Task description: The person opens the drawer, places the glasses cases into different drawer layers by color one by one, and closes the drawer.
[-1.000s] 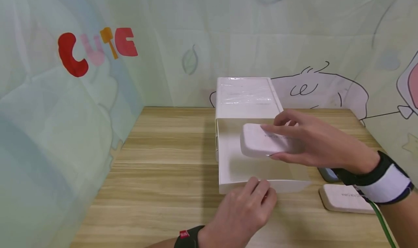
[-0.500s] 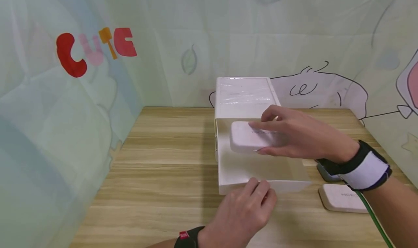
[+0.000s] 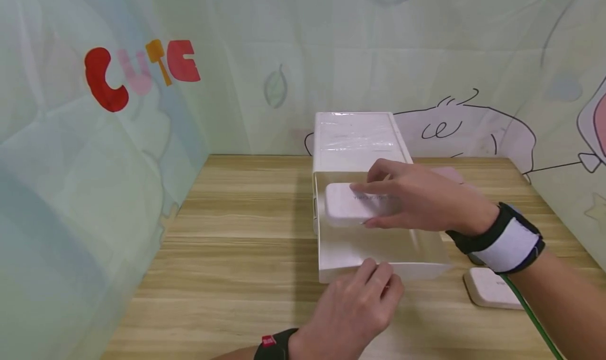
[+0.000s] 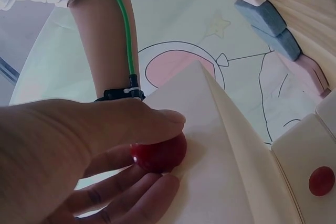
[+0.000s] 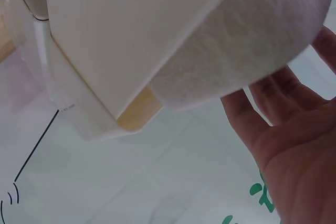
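Observation:
A small white drawer unit point(image 3: 355, 139) stands at the back of the table, and its drawer point(image 3: 421, 270) is pulled out toward me. My left hand point(image 3: 347, 307) is at the drawer front; the left wrist view shows its thumb and fingers pinching the red round knob point(image 4: 160, 153). My right hand point(image 3: 416, 197) holds a pale pinkish-white board eraser point(image 3: 341, 205) by its long sides, over the drawer's inside. The right wrist view shows the eraser's fuzzy felt underside point(image 5: 236, 45) beside the drawer wall. Whether it touches the drawer floor cannot be told.
Another pale eraser point(image 3: 492, 289) lies on the table at right, partly behind my right forearm. Blue erasers point(image 4: 262, 17) and a pink eraser point(image 4: 304, 72) sit in a row there. A second red knob point(image 4: 321, 181) marks another drawer. Printed cloth hangs behind and at the sides.
My right hand has moved left with the eraser, farther over the open drawer, and dipped slightly in the last half second. The left hand has stayed at the knob.

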Demonstrator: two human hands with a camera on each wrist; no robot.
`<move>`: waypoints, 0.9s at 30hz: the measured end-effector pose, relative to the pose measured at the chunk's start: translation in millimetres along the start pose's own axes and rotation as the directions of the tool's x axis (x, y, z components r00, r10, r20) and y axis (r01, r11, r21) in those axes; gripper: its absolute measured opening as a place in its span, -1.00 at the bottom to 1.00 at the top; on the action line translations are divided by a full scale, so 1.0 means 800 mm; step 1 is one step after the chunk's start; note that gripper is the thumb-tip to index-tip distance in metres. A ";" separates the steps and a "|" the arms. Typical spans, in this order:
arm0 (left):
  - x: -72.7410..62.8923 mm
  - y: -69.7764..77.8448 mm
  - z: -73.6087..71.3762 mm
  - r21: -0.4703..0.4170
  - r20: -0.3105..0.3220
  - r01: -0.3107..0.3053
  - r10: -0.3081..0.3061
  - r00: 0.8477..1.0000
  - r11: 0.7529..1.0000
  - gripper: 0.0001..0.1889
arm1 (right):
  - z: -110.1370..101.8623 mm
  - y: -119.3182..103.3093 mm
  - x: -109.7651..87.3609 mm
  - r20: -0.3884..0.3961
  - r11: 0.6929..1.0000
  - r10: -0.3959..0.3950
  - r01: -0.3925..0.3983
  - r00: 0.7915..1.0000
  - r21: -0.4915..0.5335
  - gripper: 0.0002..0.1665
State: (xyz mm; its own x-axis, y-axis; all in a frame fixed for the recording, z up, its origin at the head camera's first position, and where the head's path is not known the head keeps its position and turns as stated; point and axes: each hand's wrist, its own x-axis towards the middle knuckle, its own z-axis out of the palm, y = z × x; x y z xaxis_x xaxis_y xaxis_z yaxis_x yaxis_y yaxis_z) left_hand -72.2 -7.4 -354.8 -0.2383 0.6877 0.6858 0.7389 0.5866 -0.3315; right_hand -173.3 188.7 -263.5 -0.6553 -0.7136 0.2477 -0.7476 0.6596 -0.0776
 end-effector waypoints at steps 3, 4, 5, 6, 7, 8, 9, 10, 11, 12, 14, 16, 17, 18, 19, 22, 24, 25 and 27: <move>0.000 0.000 0.000 0.004 -0.007 -0.002 0.002 1.000 1.000 -0.59 | 0.005 0.000 0.000 0.009 1.000 0.007 -0.007 1.000 -0.014 -0.30; 0.001 0.000 0.000 0.007 -0.009 -0.003 0.003 1.000 1.000 -0.59 | 0.007 0.000 0.000 0.012 1.000 0.008 -0.008 1.000 -0.016 -0.31; 0.001 0.000 0.000 0.009 -0.010 -0.004 0.004 1.000 1.000 -0.59 | 0.009 0.001 0.000 0.015 1.000 0.009 -0.008 1.000 -0.018 -0.32; 0.001 0.000 0.000 0.013 -0.012 -0.005 0.005 1.000 1.000 -0.60 | 0.012 0.001 0.001 0.019 1.000 0.008 -0.008 1.000 -0.022 -0.33; 0.001 0.000 0.000 0.008 -0.010 -0.006 0.006 1.000 1.000 -0.59 | 0.013 0.001 0.001 0.023 1.000 0.010 -0.009 1.000 -0.025 -0.33; 0.001 0.000 0.000 0.001 -0.007 -0.006 0.006 1.000 1.000 -0.59 | 0.015 0.001 0.001 0.027 1.000 0.010 -0.009 1.000 -0.029 -0.34; 0.001 0.000 0.000 0.000 -0.005 -0.007 0.007 1.000 1.000 -0.59 | 0.017 0.002 0.001 0.031 0.999 0.011 -0.010 0.999 -0.036 -0.34; 0.001 0.000 0.000 -0.004 -0.003 -0.007 0.007 1.000 1.000 -0.59 | 0.018 0.002 0.001 0.034 0.999 0.015 -0.013 0.999 -0.040 -0.34; 0.001 0.000 0.000 -0.009 0.001 -0.007 0.007 1.000 1.000 -0.59 | 0.020 0.003 0.000 0.034 0.999 0.014 -0.013 0.999 -0.047 -0.35; 0.001 0.000 0.000 -0.013 0.004 -0.007 0.007 1.000 1.000 -0.59 | 0.021 0.003 0.000 0.034 0.998 0.015 -0.013 0.999 -0.053 -0.34; 0.001 0.000 0.000 -0.014 0.008 -0.007 0.007 1.000 1.000 -0.60 | 0.023 0.004 0.000 0.032 0.998 0.020 -0.018 0.999 -0.060 -0.34; 0.001 0.000 0.000 -0.017 0.012 -0.006 0.006 1.000 1.000 -0.60 | 0.026 0.005 0.000 0.038 0.998 0.027 -0.024 0.999 -0.063 -0.34; 0.001 0.000 -0.001 -0.018 0.014 -0.006 0.006 1.000 1.000 -0.60 | 0.027 0.006 0.000 0.041 0.998 0.028 -0.026 0.999 -0.063 -0.33; 0.001 0.000 0.000 -0.014 0.012 -0.007 0.007 1.000 1.000 -0.60 | 0.028 0.006 0.001 0.044 0.998 0.032 -0.030 0.998 -0.064 -0.33; 0.001 0.000 0.000 -0.009 0.011 -0.007 0.007 1.000 1.000 -0.60 | 0.029 0.007 0.001 0.048 0.997 0.036 -0.033 0.998 -0.063 -0.32; 0.001 0.000 0.000 -0.010 0.010 -0.007 0.007 1.000 1.000 -0.60 | 0.033 0.008 0.002 0.055 0.997 0.038 -0.035 0.998 -0.062 -0.32; 0.001 0.000 0.000 -0.003 0.005 -0.006 0.007 1.000 1.000 -0.61 | 0.034 0.009 0.003 0.057 0.997 0.040 -0.036 0.998 -0.061 -0.32; 0.000 0.001 0.000 -0.005 0.008 -0.001 0.001 1.000 1.000 -0.61 | 0.035 0.010 0.003 0.057 0.998 0.040 -0.036 0.998 -0.059 -0.31; 0.000 0.001 0.000 0.000 -0.001 0.004 -0.004 1.000 1.000 -0.61 | 0.037 0.011 0.004 0.051 0.997 0.038 -0.035 0.998 -0.062 -0.31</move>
State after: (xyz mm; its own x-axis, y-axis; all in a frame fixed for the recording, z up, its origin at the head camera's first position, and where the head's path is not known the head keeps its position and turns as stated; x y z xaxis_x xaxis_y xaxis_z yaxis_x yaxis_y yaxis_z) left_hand -71.9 -6.9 -355.2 -0.2409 0.6848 0.6878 0.7382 0.5893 -0.3283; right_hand -185.5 185.0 -292.0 -0.6877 -0.6993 0.1949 -0.7164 0.6971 -0.0264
